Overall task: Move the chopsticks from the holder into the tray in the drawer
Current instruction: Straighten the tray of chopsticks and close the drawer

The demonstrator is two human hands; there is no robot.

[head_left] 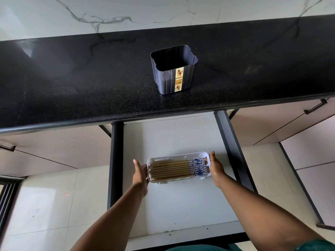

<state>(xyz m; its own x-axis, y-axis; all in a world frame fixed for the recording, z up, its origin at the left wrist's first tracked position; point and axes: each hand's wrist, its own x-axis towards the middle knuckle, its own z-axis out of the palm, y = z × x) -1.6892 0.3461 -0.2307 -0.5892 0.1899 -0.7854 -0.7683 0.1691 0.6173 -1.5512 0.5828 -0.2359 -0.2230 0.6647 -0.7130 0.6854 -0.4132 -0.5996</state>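
A dark blue holder (174, 69) with a gold label stands upright on the black counter; nothing shows inside it. Below, in the open drawer (181, 205), lies a white tray (174, 156) filled with several wooden chopsticks (170, 169), their blue-and-white patterned ends pointing right. My left hand (140, 175) presses flat against the tray's left end. My right hand (215, 167) rests against its right end. Both hands have their fingers straight and grip the tray between them.
The black speckled counter (90, 87) overhangs the back of the drawer. Dark drawer rails (233, 151) run along both sides. Cabinet fronts with black handles (315, 106) flank the drawer, above a tiled floor (45, 205). A marble wall rises behind the counter.
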